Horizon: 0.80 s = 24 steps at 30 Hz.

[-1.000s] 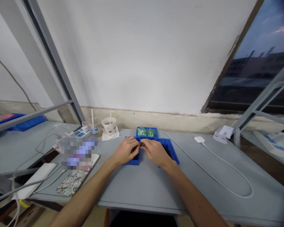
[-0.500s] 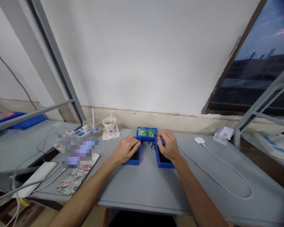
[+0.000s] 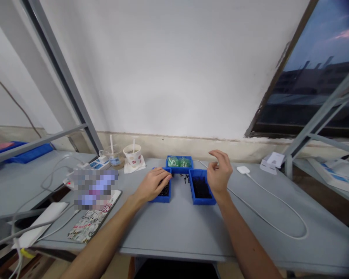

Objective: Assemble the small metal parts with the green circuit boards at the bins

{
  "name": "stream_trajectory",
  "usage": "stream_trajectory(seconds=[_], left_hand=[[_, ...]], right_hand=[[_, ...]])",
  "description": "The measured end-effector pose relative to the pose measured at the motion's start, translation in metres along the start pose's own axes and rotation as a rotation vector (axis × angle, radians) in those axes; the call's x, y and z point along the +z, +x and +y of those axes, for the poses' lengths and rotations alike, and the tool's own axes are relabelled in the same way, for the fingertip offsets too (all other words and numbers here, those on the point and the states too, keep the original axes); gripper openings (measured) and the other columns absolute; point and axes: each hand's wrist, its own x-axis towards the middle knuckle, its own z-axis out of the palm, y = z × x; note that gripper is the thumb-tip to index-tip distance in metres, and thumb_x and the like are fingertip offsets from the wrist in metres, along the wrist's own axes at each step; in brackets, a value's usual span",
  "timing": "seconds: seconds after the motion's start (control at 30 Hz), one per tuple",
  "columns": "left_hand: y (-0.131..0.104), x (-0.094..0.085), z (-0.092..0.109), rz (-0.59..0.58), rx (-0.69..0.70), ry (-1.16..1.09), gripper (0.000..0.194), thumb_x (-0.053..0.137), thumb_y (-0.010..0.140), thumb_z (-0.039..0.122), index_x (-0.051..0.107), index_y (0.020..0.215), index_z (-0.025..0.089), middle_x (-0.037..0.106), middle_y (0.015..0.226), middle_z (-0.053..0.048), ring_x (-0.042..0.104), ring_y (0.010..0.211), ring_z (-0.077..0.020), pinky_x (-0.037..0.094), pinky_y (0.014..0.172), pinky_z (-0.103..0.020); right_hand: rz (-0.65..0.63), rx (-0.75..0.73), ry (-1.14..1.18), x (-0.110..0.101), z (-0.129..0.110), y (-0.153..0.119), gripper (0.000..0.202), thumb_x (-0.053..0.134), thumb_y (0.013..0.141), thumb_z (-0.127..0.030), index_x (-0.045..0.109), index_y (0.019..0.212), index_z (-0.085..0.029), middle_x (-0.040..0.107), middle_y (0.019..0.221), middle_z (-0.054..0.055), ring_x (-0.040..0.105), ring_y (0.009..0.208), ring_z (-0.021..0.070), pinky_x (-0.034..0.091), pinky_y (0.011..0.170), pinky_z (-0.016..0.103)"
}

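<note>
My left hand (image 3: 153, 185) lies over the left blue bin (image 3: 162, 199), which holds small black parts (image 3: 164, 190). Its fingers are drawn together with the thumb at the bin's right rim; whatever is between the fingertips is hidden. My right hand (image 3: 220, 172) is raised at the right side of the right blue bin (image 3: 203, 201), thumb and forefinger apart, with nothing visible between them. Dark contents (image 3: 201, 187) fill that bin's floor. Between the two bins, a few small black pieces (image 3: 186, 178) lie on the table.
Behind stands a blue bin (image 3: 179, 170) with green-and-white packets (image 3: 178, 161). At left are a paper cup (image 3: 133, 157), a plastic cup (image 3: 114, 159), a power strip (image 3: 98, 164) and a patterned case (image 3: 90, 224). A white charger (image 3: 243, 170) with a looping cable lies right.
My right hand has lifted up and right, out from over the right bin, and its fingers have spread. My left hand stays at the left bin. The view has shifted slightly.
</note>
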Motion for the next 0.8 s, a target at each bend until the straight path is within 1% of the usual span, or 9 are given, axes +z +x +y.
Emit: stream_trajectory(seconds=[0.1,0.2,0.3,0.37,0.43,0.5,0.57,0.7,0.8], left_hand=[[0.000,0.000,0.001,0.006,-0.001,-0.002,0.036,0.035,0.109,0.034,0.066,0.098,0.019,0.070,0.094,-0.006,0.059,0.089,-0.0202,0.046,0.085,-0.036],[-0.001,0.000,0.000,0.007,0.004,-0.002,0.035,0.036,0.109,0.034,0.066,0.098,0.020,0.070,0.095,-0.006,0.059,0.090,-0.0201,0.046,0.085,-0.036],[-0.001,0.000,0.001,0.012,0.000,0.006,0.034,0.037,0.108,0.034,0.067,0.101,0.020,0.071,0.096,-0.006,0.060,0.091,-0.0202,0.048,0.085,-0.036],[0.001,0.001,0.002,0.027,-0.014,0.011,0.033,0.039,0.108,0.033,0.068,0.103,0.020,0.071,0.097,-0.007,0.061,0.091,-0.0201,0.049,0.085,-0.036],[0.006,0.002,0.004,0.018,-0.027,0.030,0.030,0.041,0.107,0.031,0.068,0.106,0.020,0.072,0.101,-0.007,0.063,0.094,-0.0205,0.050,0.088,-0.036],[0.016,0.004,0.007,-0.031,-0.024,0.077,0.027,0.043,0.105,0.027,0.069,0.110,0.022,0.073,0.106,-0.007,0.065,0.101,-0.0216,0.051,0.092,-0.037],[0.027,0.009,0.009,-0.099,-0.011,0.142,0.025,0.046,0.103,0.023,0.070,0.111,0.022,0.073,0.108,-0.007,0.066,0.104,-0.0227,0.053,0.093,-0.037],[0.051,0.026,0.015,-0.297,-0.022,0.282,0.024,0.048,0.098,0.014,0.071,0.105,0.018,0.073,0.100,-0.011,0.070,0.094,-0.0253,0.056,0.083,-0.037],[0.064,0.042,0.021,-0.464,-0.061,0.409,0.021,0.052,0.092,0.006,0.071,0.097,0.012,0.073,0.099,-0.016,0.072,0.091,-0.0298,0.057,0.078,-0.039]], right_hand=[[0.036,0.014,-0.049,-0.003,0.003,-0.002,0.040,0.038,0.064,0.003,0.063,0.084,-0.021,0.064,0.085,0.004,0.063,0.084,0.0213,0.052,0.066,0.032],[0.024,0.057,-0.036,-0.002,0.005,-0.004,0.032,0.038,0.065,0.002,0.057,0.074,-0.022,0.059,0.075,0.002,0.061,0.072,0.0189,0.052,0.063,0.031],[0.019,0.033,-0.002,0.002,0.001,-0.006,0.027,0.045,0.077,-0.003,0.063,0.086,-0.021,0.068,0.086,0.004,0.067,0.081,0.0205,0.057,0.073,0.035],[0.024,0.031,0.035,0.005,-0.004,-0.006,0.022,0.052,0.085,-0.010,0.065,0.100,-0.020,0.074,0.092,0.005,0.069,0.079,0.0194,0.059,0.076,0.035],[0.008,0.098,0.094,0.007,-0.009,-0.007,0.025,0.055,0.091,-0.017,0.063,0.115,-0.020,0.077,0.100,0.007,0.066,0.059,0.0140,0.058,0.062,0.029],[-0.025,0.170,0.138,0.008,-0.011,-0.009,0.034,0.050,0.093,-0.018,0.060,0.126,-0.020,0.076,0.112,0.009,0.057,0.043,0.0089,0.051,0.046,0.024],[-0.054,0.184,0.136,0.007,-0.009,-0.011,0.040,0.046,0.091,-0.014,0.060,0.128,-0.021,0.076,0.116,0.009,0.056,0.040,0.0080,0.050,0.045,0.024],[-0.034,0.167,0.103,0.006,0.000,-0.016,0.038,0.044,0.081,-0.008,0.067,0.109,-0.020,0.078,0.087,0.001,0.061,0.042,0.0128,0.062,0.074,0.040],[0.019,0.168,0.098,0.007,0.004,-0.017,0.031,0.043,0.079,-0.009,0.066,0.096,-0.020,0.072,0.071,-0.003,0.062,0.042,0.0155,0.059,0.093,0.052]])
